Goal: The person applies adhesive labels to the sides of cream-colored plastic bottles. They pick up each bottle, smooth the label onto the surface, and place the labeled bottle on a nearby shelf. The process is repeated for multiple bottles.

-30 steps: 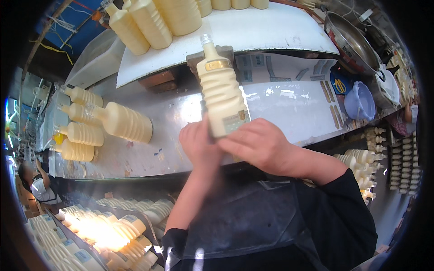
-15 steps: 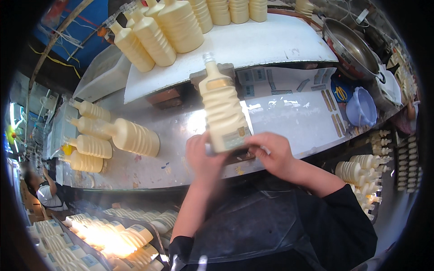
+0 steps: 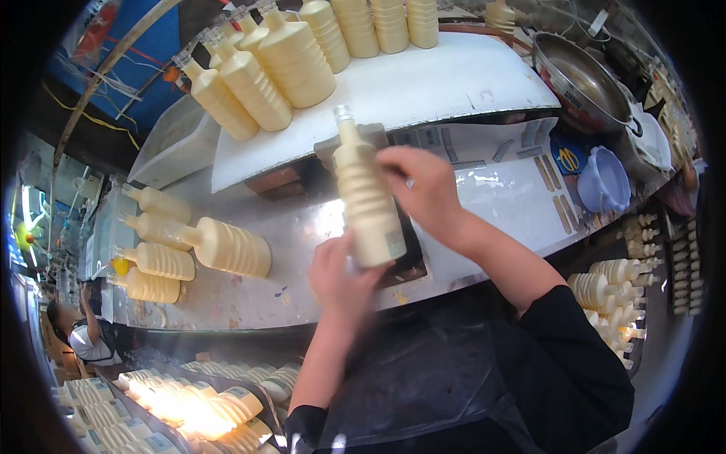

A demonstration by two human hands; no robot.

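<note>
Head view: clasps a cream ribbed bottle (image 3: 367, 197) by its base with the left hand (image 3: 339, 278), apparently to steady it over a dark stand (image 3: 413, 253); curls the right hand (image 3: 423, 183) at its shoulder, cannot tell if pinching.

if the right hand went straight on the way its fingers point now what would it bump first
Most likely the upper part of the cream bottle just left of the right hand; the fingertips may already touch it, but the depth is hard to judge from this view.
</note>
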